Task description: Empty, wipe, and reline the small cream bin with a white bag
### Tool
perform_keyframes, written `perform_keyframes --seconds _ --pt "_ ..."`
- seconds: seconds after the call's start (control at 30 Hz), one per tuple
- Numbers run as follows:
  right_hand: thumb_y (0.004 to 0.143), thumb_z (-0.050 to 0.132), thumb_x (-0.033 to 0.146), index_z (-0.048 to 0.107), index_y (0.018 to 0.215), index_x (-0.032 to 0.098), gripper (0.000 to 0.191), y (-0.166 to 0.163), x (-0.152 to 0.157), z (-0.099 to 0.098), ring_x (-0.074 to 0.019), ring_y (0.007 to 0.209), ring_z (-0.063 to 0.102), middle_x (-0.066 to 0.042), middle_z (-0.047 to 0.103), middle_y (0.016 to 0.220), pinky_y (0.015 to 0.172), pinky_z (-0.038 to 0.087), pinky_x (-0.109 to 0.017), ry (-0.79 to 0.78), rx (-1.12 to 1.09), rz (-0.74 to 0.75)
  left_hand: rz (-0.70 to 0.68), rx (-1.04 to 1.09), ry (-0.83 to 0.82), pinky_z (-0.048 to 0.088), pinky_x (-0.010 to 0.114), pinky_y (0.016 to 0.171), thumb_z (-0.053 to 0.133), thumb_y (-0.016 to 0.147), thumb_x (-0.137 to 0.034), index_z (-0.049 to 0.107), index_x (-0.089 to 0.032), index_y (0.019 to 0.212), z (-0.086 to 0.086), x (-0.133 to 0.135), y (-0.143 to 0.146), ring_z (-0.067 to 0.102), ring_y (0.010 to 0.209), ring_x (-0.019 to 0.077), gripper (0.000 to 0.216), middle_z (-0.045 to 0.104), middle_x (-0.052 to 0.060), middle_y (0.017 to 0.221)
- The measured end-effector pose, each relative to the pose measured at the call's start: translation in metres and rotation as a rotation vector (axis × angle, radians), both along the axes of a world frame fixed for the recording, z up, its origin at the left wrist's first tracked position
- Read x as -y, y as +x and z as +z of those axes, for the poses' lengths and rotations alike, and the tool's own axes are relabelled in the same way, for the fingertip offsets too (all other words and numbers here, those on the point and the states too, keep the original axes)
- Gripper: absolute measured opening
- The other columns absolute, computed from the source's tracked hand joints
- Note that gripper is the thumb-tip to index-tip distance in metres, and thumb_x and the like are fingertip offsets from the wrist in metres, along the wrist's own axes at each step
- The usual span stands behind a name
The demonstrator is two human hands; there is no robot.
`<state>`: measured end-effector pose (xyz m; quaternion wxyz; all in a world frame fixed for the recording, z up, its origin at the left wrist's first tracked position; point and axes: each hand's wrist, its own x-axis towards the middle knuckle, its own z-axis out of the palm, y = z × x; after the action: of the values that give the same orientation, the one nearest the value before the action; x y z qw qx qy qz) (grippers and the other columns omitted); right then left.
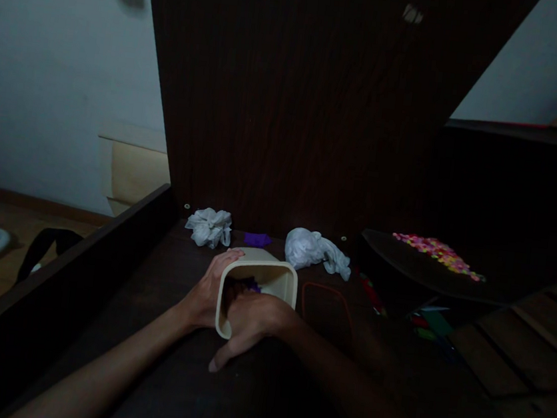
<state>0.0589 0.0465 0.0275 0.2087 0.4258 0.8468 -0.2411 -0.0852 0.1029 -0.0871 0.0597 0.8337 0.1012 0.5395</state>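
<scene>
A cream plastic bin (296,285) lies tipped on the dark wooden surface, its mouth facing me. My left hand (209,291) grips the bin along its left side. My right hand (256,320) reaches into the mouth, the thumb stretched out below the rim and the fingers mostly in shadow inside. Close to those fingers, a dark purple piece (253,286) shows within the bin; whether they touch it is too dark to tell. Behind the bin lie a small purple piece (257,239), a crumpled white plastic bag (210,227) and another knotted white bag (314,250).
A reddish-brown rectangular outline (328,302) lies right of the bin. Farther right, pink and yellow small pieces (439,254) cover a dark curved ledge, with colourful items (429,323) beneath. A tall dark panel (299,117) stands behind; a raised side board (75,266) runs along the left.
</scene>
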Motion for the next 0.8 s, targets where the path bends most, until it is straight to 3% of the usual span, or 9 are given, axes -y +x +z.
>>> perform_keyframes --seconds 0.13,0.27,0.33,0.43,0.5,0.57,0.63,0.7,0.8 --pt "0.07 0.086 0.059 0.05 0.146 -0.009 0.108 0.005 0.018 0.003 -0.045 0.146 0.043 -0.036 0.043 0.155 0.12 0.039 -0.046 0.105 -0.161 0.038 0.01 -0.014 -0.003 0.047 0.066 0.112 0.084 0.078 -0.048 0.025 -0.022 0.16 0.0 -0.001 -0.001 0.054 0.137 0.0425 0.105 0.054 0.023 0.145" --pt "0.066 0.089 0.052 0.031 0.153 -0.014 0.124 0.014 0.043 -0.015 -0.0435 0.15 0.037 -0.04 0.031 0.159 0.124 0.033 -0.046 0.262 -0.264 0.073 0.021 -0.008 0.014 0.05 0.066 0.109 0.081 0.081 -0.045 0.026 -0.021 0.161 0.0 -0.003 -0.003 0.056 0.135 0.0428 0.1 0.055 0.023 0.145" --pt "0.078 0.081 0.045 0.03 0.156 -0.01 0.108 0.018 0.054 -0.031 -0.041 0.151 0.037 -0.037 0.032 0.161 0.125 0.033 -0.047 0.337 -0.303 0.082 0.025 -0.019 0.008 0.051 0.066 0.109 0.08 0.081 -0.045 0.024 -0.021 0.162 0.0 -0.003 -0.003 0.056 0.135 0.0438 0.101 0.053 0.023 0.147" --pt "0.095 0.06 0.027 0.044 0.153 0.0 0.066 0.027 0.07 -0.045 -0.0394 0.147 0.045 -0.03 0.046 0.156 0.12 0.039 -0.054 0.448 -0.267 -0.039 0.003 -0.039 -0.008 0.05 0.068 0.109 0.085 0.073 -0.052 0.022 -0.023 0.163 0.0 -0.004 -0.004 0.055 0.135 0.0475 0.114 0.051 0.022 0.15" --pt "0.097 0.056 0.026 0.045 0.154 0.004 0.062 0.035 0.079 -0.04 -0.0391 0.146 0.046 -0.027 0.047 0.156 0.119 0.041 -0.054 0.431 -0.217 -0.116 -0.001 -0.045 -0.021 0.05 0.069 0.109 0.087 0.07 -0.052 0.022 -0.024 0.163 0.0 -0.003 -0.004 0.055 0.134 0.0484 0.117 0.051 0.022 0.15" --pt "0.089 0.068 0.043 0.037 0.16 0.008 0.085 0.044 0.082 -0.025 -0.0403 0.151 0.038 -0.025 0.038 0.163 0.12 0.04 -0.052 0.344 -0.217 -0.109 0.008 -0.055 -0.03 0.05 0.069 0.109 0.087 0.071 -0.051 0.02 -0.025 0.163 0.0 -0.003 -0.003 0.055 0.135 0.0481 0.117 0.051 0.022 0.151" --pt "0.073 0.08 0.061 0.032 0.159 -0.002 0.117 0.048 0.078 -0.008 -0.0471 0.151 0.033 -0.033 0.031 0.163 0.121 0.037 -0.054 0.216 -0.156 -0.119 0.01 -0.066 -0.021 0.049 0.07 0.11 0.087 0.07 -0.052 0.018 -0.026 0.164 0.001 -0.002 -0.002 0.054 0.136 0.048 0.119 0.051 0.022 0.151" --pt "0.067 0.085 0.06 0.03 0.156 -0.011 0.127 0.043 0.066 0.003 -0.0494 0.15 0.034 -0.04 0.031 0.159 0.122 0.034 -0.055 0.149 -0.096 -0.139 0.005 -0.07 0.002 0.048 0.071 0.11 0.087 0.069 -0.054 0.017 -0.026 0.164 0.002 -0.001 -0.001 0.054 0.136 0.0483 0.121 0.051 0.021 0.15" --pt "0.059 0.092 0.052 0.028 0.156 -0.013 0.133 0.028 0.041 0.007 -0.0495 0.149 0.036 -0.041 0.03 0.158 0.122 0.035 -0.053 0.093 0.015 -0.133 0.003 -0.061 0.032 0.048 0.072 0.11 0.086 0.07 -0.055 0.018 -0.025 0.164 0.004 0.0 0.0 0.054 0.136 0.0483 0.12 0.052 0.022 0.148"
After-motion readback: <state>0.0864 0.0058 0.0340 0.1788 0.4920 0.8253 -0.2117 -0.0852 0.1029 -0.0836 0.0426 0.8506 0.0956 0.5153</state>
